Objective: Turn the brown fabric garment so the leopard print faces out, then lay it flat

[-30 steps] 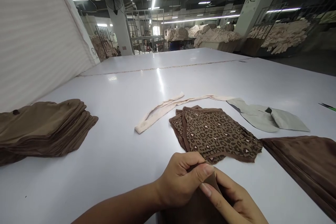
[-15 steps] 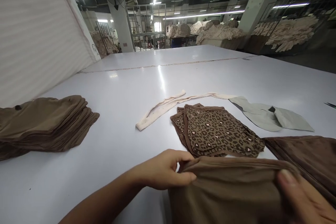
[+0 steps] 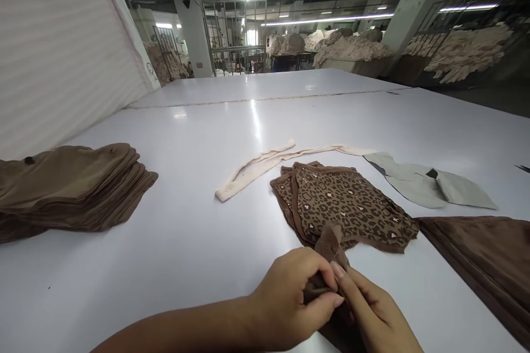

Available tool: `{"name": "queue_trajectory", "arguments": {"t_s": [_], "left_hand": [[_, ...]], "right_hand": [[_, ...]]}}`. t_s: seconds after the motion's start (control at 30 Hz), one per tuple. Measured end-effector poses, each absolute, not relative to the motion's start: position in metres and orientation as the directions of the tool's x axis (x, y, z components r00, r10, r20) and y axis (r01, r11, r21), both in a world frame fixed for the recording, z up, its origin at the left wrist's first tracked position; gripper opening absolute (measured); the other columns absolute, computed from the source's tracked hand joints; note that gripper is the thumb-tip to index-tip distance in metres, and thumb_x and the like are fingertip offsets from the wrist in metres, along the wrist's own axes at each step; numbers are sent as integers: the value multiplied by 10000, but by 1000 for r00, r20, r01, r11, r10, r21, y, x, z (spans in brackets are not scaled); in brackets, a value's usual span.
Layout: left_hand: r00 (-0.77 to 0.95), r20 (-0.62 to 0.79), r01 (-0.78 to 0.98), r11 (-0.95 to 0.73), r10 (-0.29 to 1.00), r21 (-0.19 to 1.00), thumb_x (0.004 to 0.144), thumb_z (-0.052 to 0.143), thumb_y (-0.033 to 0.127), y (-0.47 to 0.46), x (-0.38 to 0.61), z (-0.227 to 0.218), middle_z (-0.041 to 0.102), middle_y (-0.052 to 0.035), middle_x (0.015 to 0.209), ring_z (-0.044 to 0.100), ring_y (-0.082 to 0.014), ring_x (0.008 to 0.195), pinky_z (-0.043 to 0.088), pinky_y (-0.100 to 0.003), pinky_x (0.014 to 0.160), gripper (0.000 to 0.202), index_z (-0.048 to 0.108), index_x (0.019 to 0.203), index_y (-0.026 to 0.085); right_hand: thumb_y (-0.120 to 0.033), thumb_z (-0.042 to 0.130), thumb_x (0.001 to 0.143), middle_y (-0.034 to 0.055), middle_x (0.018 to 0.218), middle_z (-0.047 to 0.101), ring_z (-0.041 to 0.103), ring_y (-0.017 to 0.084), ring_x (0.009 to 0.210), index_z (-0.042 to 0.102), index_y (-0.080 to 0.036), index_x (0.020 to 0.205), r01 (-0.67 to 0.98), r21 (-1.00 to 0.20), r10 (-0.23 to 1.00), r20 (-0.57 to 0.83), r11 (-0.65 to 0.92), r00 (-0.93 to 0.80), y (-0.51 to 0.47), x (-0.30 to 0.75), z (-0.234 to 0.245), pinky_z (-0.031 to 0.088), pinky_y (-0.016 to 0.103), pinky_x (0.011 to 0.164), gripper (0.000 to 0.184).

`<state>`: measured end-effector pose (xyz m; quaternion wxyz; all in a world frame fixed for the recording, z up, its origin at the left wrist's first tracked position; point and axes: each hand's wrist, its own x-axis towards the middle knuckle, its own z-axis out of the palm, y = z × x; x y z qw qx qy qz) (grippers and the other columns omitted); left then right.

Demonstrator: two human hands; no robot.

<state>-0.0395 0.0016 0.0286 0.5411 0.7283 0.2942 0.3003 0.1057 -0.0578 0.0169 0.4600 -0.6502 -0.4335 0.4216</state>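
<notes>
A piece of brown fabric (image 3: 332,244) is bunched between my two hands near the front of the table. My left hand (image 3: 292,295) pinches it between thumb and curled fingers. Pressed close against it, my right hand (image 3: 370,306) grips the same cloth, its thumb by the left fingertips. The cloth's lower part hangs below the hands and is partly hidden by them. Just beyond lies a small pile of leopard-print fabric pieces (image 3: 345,201), slightly overlapped by the bunched cloth's upper end.
A stack of brown fabric pieces (image 3: 78,185) lies at left, folded dark brown fabric (image 3: 480,248) at right. A cream strip (image 3: 256,168) and grey-green pieces (image 3: 422,179) lie behind the leopard-print pile on the white table (image 3: 186,149). A dark pointed tool (image 3: 524,168) sits at the right edge.
My hands have come together from being spread apart. The brown fabric, stretched wide between them before, is now gathered into a narrow bunch. My right hand moved left.
</notes>
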Motion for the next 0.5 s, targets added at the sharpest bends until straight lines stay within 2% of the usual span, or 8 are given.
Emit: {"name": "queue_trajectory", "arguments": {"t_s": [0.07, 0.13, 0.2, 0.3, 0.37, 0.43, 0.5], "left_hand": [[614, -32, 165, -88, 789, 982, 770, 590, 313, 1, -41, 25, 528, 6, 762, 443, -98, 642, 383, -218, 606, 202, 471, 858, 177], [582, -163, 258, 9, 797, 966, 762, 606, 410, 3, -43, 24, 512, 20, 739, 435, -100, 628, 374, -214, 575, 291, 460, 873, 183], [595, -157, 316, -50, 788, 947, 769, 596, 410, 5, -43, 23, 506, 22, 740, 430, -104, 637, 362, -218, 578, 273, 466, 845, 183], [618, -38, 270, -167, 786, 948, 832, 489, 295, 11, -40, 18, 499, 13, 746, 425, -110, 668, 354, -233, 620, 136, 457, 782, 173], [597, -32, 180, -95, 802, 979, 849, 436, 273, 16, -38, 12, 465, 18, 701, 411, -106, 650, 349, -235, 616, 137, 434, 761, 167], [589, -93, 99, 42, 803, 994, 856, 414, 302, 22, -35, 4, 405, 36, 638, 377, -97, 593, 333, -227, 567, 170, 404, 749, 170], [619, -156, 101, 119, 769, 988, 847, 423, 303, 27, -34, -1, 360, 52, 600, 333, -85, 543, 295, -217, 517, 174, 394, 737, 171]], "right_hand": [[-514, 594, 745, -7, 598, 517, 519, 177, 669, 568, -203, 603, 48, -982, 939, -158, -181, 305, -53, 94, 13, 444, 231, 630, 343], [-477, 641, 719, -6, 648, 539, 513, 179, 696, 610, -207, 674, 13, -986, 950, -159, -169, 267, -53, 91, 4, 448, 243, 669, 276], [-463, 650, 723, -6, 660, 523, 487, 164, 676, 614, -207, 701, -5, -985, 956, -166, -170, 243, -55, 92, -3, 444, 234, 644, 259], [-469, 632, 748, -7, 608, 454, 429, 139, 602, 545, -194, 600, -122, -978, 928, -201, -171, 312, -60, 94, -5, 412, 213, 540, 325], [-456, 639, 749, -9, 588, 437, 405, 131, 557, 530, -194, 579, -259, -948, 909, -265, -184, 323, -62, 95, -1, 397, 216, 493, 330], [-414, 680, 716, -16, 570, 455, 409, 127, 515, 580, -208, 629, -414, -889, 905, -327, -196, 272, -61, 97, 5, 410, 229, 485, 245], [-398, 714, 671, -16, 544, 482, 434, 136, 488, 622, -220, 675, -501, -848, 912, -330, -172, 245, -59, 99, 10, 434, 254, 488, 201]]}}
